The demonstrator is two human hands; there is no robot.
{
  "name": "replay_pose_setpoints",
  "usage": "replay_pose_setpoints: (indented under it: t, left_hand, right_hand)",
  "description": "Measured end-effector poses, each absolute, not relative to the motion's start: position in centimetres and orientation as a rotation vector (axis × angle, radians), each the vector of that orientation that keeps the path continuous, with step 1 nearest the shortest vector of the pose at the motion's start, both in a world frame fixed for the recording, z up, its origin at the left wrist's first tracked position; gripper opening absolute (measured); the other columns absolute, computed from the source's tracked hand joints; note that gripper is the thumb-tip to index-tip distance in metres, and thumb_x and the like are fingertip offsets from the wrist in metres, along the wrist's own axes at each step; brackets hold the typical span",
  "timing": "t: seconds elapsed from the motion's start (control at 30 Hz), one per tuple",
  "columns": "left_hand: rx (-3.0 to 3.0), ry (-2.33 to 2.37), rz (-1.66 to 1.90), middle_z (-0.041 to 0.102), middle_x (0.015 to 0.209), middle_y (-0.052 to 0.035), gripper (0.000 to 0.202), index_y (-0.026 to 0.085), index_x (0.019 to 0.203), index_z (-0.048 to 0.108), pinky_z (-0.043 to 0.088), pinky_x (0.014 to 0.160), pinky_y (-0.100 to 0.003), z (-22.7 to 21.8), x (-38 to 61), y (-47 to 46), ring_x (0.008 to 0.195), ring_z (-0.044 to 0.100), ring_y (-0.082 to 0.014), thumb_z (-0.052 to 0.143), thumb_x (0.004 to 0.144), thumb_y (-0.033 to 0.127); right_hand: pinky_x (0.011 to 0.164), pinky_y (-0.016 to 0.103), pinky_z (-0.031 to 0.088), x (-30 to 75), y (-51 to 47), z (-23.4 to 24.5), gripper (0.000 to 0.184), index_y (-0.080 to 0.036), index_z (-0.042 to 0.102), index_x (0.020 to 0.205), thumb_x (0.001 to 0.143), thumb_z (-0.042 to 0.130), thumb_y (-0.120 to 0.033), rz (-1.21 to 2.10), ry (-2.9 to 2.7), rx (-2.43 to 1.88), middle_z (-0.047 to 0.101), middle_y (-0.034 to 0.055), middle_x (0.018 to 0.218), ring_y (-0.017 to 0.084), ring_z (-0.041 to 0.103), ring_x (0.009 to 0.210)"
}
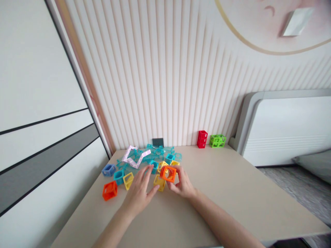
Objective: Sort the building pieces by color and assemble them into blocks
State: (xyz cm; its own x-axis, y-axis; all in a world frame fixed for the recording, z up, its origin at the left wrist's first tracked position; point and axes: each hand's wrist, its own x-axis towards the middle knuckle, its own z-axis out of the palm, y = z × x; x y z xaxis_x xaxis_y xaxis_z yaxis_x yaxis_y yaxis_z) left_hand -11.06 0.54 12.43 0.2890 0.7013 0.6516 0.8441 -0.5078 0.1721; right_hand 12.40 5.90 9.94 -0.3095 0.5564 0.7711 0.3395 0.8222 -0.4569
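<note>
An orange open-frame cube block (168, 174) is pinched between the thumb and fingers of my right hand (183, 183), above the table. My left hand (141, 187) is open beside it, thumb and fingers spread, with nothing in its grasp. Yellow cube blocks lie around the hands: one (159, 182) just below the held block, another (162, 166) behind it, and one (128, 180) left of my left hand. A teal cube block (154, 166) sits behind my left fingertips. A second orange cube block (110, 190) rests at the table's left.
Teal see-through pieces (160, 151) and a pale lilac zigzag piece (134, 159) lie at the back left of the table (227, 193). A blue block (108, 169) is near the left edge. Against the ribbed wall stand a red stack (202, 139) and green joined blocks (217, 141).
</note>
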Motion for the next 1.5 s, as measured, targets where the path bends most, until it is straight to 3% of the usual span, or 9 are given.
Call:
replay_pose_setpoints:
  t: [0.13, 0.23, 0.33, 0.43, 0.63, 0.8, 1.2, 1.4, 1.5]
  left_hand:
    - [-2.601, -1.402, -1.099, 0.053, 0.145, -0.0129, 0.071, 0.028, 0.156, 0.024, 0.050, 0.106, -0.046, 12.7, -7.7, 1.5, 0.134, 0.053, -0.0291, 0.056, 0.093, 0.022]
    - [-2.623, -1.393, -1.166, 0.059, 0.136, -0.0104, 0.070, 0.030, 0.154, 0.027, 0.053, 0.103, -0.042, 12.7, -7.2, 2.0, 0.126, 0.059, -0.0264, 0.056, 0.091, 0.017]
    - [-2.512, -1.362, -1.142, 0.066, 0.119, -0.0097, 0.062, 0.028, 0.149, 0.038, 0.057, 0.094, -0.040, 12.4, -8.3, 2.9, 0.112, 0.066, -0.0272, 0.059, 0.091, 0.021]
    - [-2.289, -1.380, -1.108, 0.066, 0.108, -0.0106, 0.049, 0.024, 0.140, 0.048, 0.057, 0.088, -0.042, 11.7, -10.0, 3.7, 0.101, 0.067, -0.0287, 0.061, 0.093, 0.030]
    - [-1.990, -1.558, -1.124, 0.066, 0.108, -0.0128, 0.042, 0.017, 0.130, 0.053, 0.054, 0.087, -0.040, 10.5, -11.8, 4.3, 0.100, 0.065, -0.0291, 0.059, 0.094, 0.038]
    - [-1.855, -1.748, -0.829, 0.067, 0.100, -0.0131, 0.034, 0.014, 0.121, 0.060, 0.052, 0.080, -0.041, 10.3, -11.8, 3.7, 0.093, 0.065, -0.0314, 0.059, 0.093, 0.033]
    - [-1.827, -1.905, -0.697, 0.066, 0.105, -0.0147, 0.038, 0.012, 0.127, 0.057, 0.050, 0.076, -0.038, 10.4, -11.9, 3.6, 0.097, 0.065, -0.0302, 0.054, 0.096, 0.033]
    - [-1.829, -1.906, -0.707, 0.063, 0.110, -0.0150, 0.038, 0.012, 0.127, 0.057, 0.050, 0.079, -0.038, 10.3, -12.0, 3.6, 0.099, 0.063, -0.0302, 0.052, 0.096, 0.034]
    - [-1.836, -1.889, -0.734, 0.063, 0.114, -0.0160, 0.038, 0.013, 0.127, 0.057, 0.051, 0.082, -0.040, 10.1, -11.9, 3.7, 0.104, 0.062, -0.0313, 0.055, 0.094, 0.032]
  right_hand:
    - [0.074, 0.035, 0.059, 11.6, 5.2, 9.5, 0.046, -0.022, 0.042, 0.129, 0.091, 0.058, -0.043, 0.324, -1.884, -0.619, 0.067, 0.0096, 0.103, 0.023, 0.068, 0.085]
    - [0.082, 0.040, 0.057, 11.3, 5.0, 10.0, 0.046, -0.022, 0.043, 0.130, 0.091, 0.057, -0.043, 0.277, -1.874, -0.685, 0.065, 0.0115, 0.109, 0.026, 0.066, 0.093]
    - [0.093, 0.045, 0.052, 11.0, 5.2, 10.7, 0.044, -0.022, 0.047, 0.129, 0.090, 0.058, -0.039, 0.218, -1.886, -0.738, 0.063, 0.0133, 0.119, 0.030, 0.061, 0.108]
    - [0.086, 0.043, 0.052, 10.9, 6.3, 11.0, 0.033, -0.021, 0.052, 0.120, 0.091, 0.057, -0.036, 0.182, -1.758, -0.912, 0.065, 0.0112, 0.108, 0.028, 0.062, 0.098]
    - [0.093, 0.043, 0.045, 11.1, 10.2, 12.4, 0.033, -0.018, 0.056, 0.118, 0.092, 0.058, -0.039, 0.075, -1.802, -1.319, 0.066, 0.0124, 0.114, 0.030, 0.058, 0.107]
    - [0.095, 0.037, 0.039, 9.0, 13.3, 13.9, 0.034, -0.020, 0.059, 0.123, 0.092, 0.056, -0.034, 0.069, -2.031, -1.630, 0.066, 0.0122, 0.122, 0.028, 0.055, 0.116]
    - [0.092, 0.037, 0.042, 7.5, 17.5, 15.1, 0.053, -0.022, 0.065, 0.126, 0.085, 0.065, -0.055, 0.139, -2.270, -1.582, 0.070, 0.0123, 0.121, 0.029, 0.061, 0.113]
    - [0.093, 0.030, 0.044, 14.4, 19.9, 16.5, 0.035, -0.020, 0.067, 0.122, 0.099, 0.044, -0.035, -0.039, -2.049, -1.630, 0.071, 0.0093, 0.116, 0.022, 0.063, 0.110]
    - [0.092, 0.033, 0.044, 19.9, 21.4, 16.7, 0.039, -0.014, 0.065, 0.121, 0.099, 0.035, -0.026, -0.156, -1.835, -1.766, 0.069, 0.0141, 0.118, 0.025, 0.061, 0.109]
